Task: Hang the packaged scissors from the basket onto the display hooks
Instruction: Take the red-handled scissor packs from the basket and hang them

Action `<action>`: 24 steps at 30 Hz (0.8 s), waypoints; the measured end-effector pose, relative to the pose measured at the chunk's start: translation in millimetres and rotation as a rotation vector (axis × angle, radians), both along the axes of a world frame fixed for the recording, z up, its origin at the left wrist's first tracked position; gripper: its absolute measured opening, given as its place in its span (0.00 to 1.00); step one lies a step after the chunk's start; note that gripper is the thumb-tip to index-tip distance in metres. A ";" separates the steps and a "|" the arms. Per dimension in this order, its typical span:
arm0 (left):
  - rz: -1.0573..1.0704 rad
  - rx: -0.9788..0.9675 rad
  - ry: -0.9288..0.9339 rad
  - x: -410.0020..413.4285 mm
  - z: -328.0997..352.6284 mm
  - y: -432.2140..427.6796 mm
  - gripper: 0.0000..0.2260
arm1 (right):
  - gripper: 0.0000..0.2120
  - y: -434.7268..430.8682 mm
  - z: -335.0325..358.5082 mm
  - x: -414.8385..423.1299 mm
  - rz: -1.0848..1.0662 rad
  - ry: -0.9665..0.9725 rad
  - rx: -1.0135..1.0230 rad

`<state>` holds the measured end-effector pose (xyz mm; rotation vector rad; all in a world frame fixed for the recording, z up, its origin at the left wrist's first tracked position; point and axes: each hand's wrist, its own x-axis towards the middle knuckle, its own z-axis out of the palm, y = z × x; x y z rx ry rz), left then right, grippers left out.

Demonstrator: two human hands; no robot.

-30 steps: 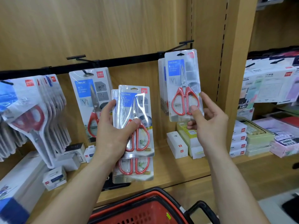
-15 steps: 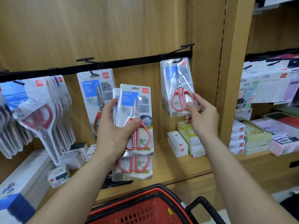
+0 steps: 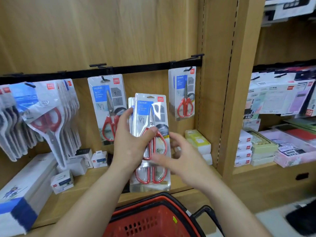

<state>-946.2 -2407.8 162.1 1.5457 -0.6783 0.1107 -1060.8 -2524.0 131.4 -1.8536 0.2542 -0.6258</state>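
Your left hand [image 3: 131,144] grips a stack of packaged scissors [image 3: 150,113], thumb pressed across the front pack and fingers curled behind its left edge. The front pack covers the rest, so the number in the stack is unclear. Your right hand [image 3: 185,159] is blurred, fingers spread and loosely bent, holding nothing, just beside the stack's lower half; whether it touches is hard to tell. The red shopping basket [image 3: 153,218] is cut off by the bottom edge. One pack of red-handled scissors [image 3: 183,94] hangs on the rightmost display hook [image 3: 188,69] of a black rail [image 3: 136,70], apart from both hands. A second hung pack [image 3: 106,103] is partly hidden behind your left hand. Below, a wooden shelf [image 3: 89,183] holds small white boxes [image 3: 62,181] against a wood-panelled wall.
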 end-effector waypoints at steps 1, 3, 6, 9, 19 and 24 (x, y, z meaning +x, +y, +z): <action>-0.003 -0.010 0.009 -1.8 -0.6 -0.5 0.35 | 0.31 5.0 -3.9 0.0 0.007 -0.009 -0.005; -0.015 -0.016 0.008 -6.4 0.4 -0.3 0.34 | 0.35 8.2 -13.4 -0.5 -0.058 -0.037 0.022; -0.022 0.000 -0.023 -12.2 4.0 -0.4 0.29 | 0.23 6.8 -21.3 0.6 -0.106 -0.135 0.133; -0.037 -0.004 -0.004 -16.4 5.5 0.2 0.32 | 0.15 3.8 -22.2 -0.2 -0.132 -0.175 0.169; -0.064 0.109 -0.028 -10.1 -3.4 3.7 0.31 | 0.08 3.6 -21.0 0.1 -0.136 -0.169 0.356; -0.048 0.087 -0.012 -6.0 -7.9 7.8 0.31 | 0.12 -7.0 -20.3 -1.0 -0.136 -0.198 0.347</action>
